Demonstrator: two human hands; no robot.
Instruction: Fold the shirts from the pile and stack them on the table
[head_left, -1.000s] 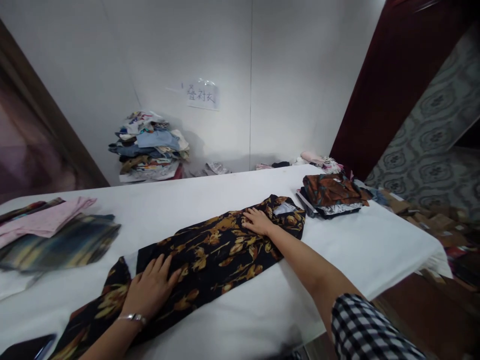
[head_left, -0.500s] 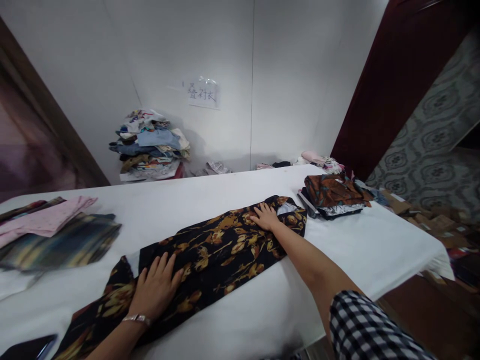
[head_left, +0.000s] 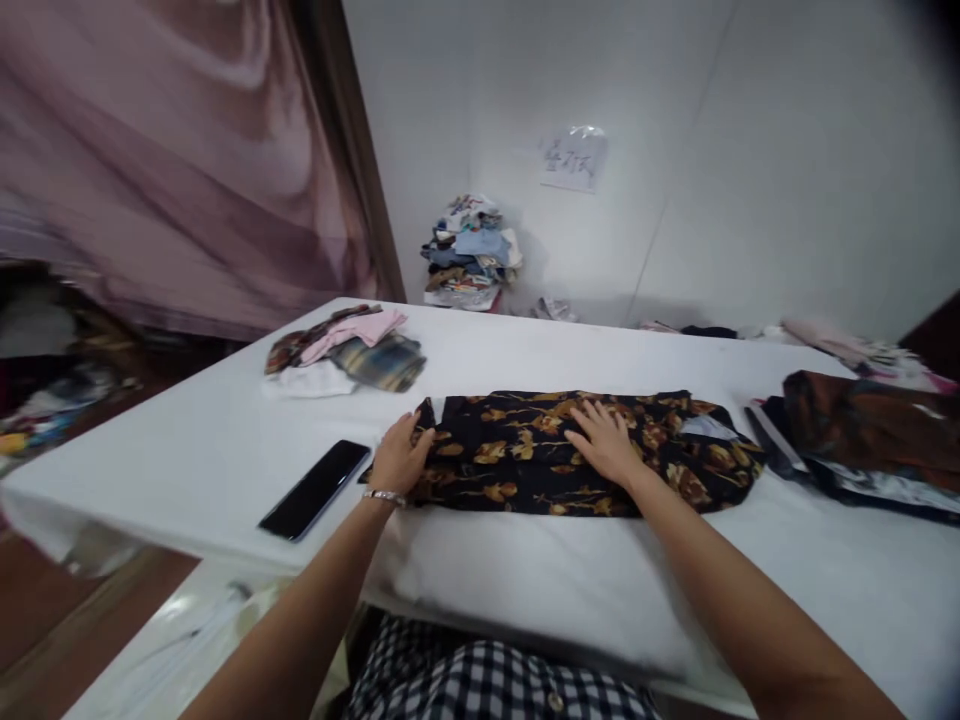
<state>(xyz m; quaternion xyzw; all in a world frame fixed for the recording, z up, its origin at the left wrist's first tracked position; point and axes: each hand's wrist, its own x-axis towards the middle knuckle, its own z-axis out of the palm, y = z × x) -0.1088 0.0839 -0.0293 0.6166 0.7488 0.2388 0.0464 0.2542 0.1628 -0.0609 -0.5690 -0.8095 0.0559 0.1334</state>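
Note:
A black shirt with brown and gold flowers (head_left: 517,450) lies in a long folded strip across the white table, with pale patches at both ends. At the strip's left end, my left hand (head_left: 401,458), a bracelet at its wrist, has its fingers bent over the cloth and appears closed on the edge; its fingertips are partly hidden. My right hand (head_left: 609,445) rests flat on the shirt right of its middle, with fingers spread. Left of my left hand lies a dark phone (head_left: 315,490).
Folded clothes (head_left: 375,350) lie at the table's left, and a folded pile with a brown garment (head_left: 870,430) sits at the right. A tall clothes stack (head_left: 471,250) stands by the wall under a paper sign (head_left: 574,160). The white table (head_left: 172,480) has its near edge before me.
My view has turned left, bringing the phone and the table's left end into sight. My left hand's fingers have drawn together at the shirt's left end. My right hand stays flat on it.

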